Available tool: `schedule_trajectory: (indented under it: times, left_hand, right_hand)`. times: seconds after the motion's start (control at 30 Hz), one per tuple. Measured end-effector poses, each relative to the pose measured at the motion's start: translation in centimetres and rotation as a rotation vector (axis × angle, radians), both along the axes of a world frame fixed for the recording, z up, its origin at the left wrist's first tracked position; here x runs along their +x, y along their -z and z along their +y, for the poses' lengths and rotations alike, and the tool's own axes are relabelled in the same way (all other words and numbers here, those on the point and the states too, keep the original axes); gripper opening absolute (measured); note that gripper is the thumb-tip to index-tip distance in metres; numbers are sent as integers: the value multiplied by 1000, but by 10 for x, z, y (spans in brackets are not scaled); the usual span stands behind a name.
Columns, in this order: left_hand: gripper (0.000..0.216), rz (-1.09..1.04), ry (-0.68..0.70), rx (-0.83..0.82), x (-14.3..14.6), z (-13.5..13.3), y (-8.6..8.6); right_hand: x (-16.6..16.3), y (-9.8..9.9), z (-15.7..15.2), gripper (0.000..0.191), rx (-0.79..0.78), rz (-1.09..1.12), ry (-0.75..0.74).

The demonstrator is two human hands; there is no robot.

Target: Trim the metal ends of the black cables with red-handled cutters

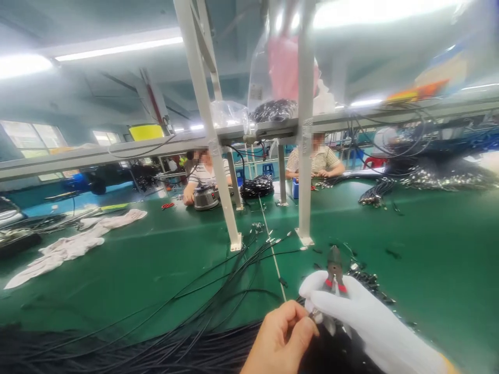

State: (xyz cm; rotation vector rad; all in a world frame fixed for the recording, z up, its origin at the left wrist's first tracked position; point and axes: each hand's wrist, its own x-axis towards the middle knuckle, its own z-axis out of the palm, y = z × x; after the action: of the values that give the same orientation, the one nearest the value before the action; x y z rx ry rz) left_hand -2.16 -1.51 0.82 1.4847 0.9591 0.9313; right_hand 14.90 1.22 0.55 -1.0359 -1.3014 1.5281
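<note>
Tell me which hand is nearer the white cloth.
Left. The bare left hand is right of the white cloth and closer to the camera; the gloved right hand is farther right.

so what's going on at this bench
The person's right hand, in a white glove, holds a pair of pliers with red on the handles, jaws pointing away. The bare left hand pinches a small piece right by the gloved fingers; what it is exactly is hard to tell. Black cables run over the green table, massed along the near edge. Across from them, two people in striped tops are at the far side.
</note>
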Motion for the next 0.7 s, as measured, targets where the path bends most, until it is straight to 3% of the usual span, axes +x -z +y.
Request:
schedule_trajectory:
  times: [0.2, 0.37, 0.7]
  left_hand:
    - [45, 84, -85, 60, 2, -1, 0]
    - [44, 34, -151, 69, 3, 1, 5]
    - [47, 20, -113, 224, 3, -4, 8]
  right_hand:
    - [-5, -4, 0, 26, 58, 18, -34]
    - [-11, 0, 8, 33, 64, 6, -36]
    - [-8, 21, 15, 39, 71, -19, 83]
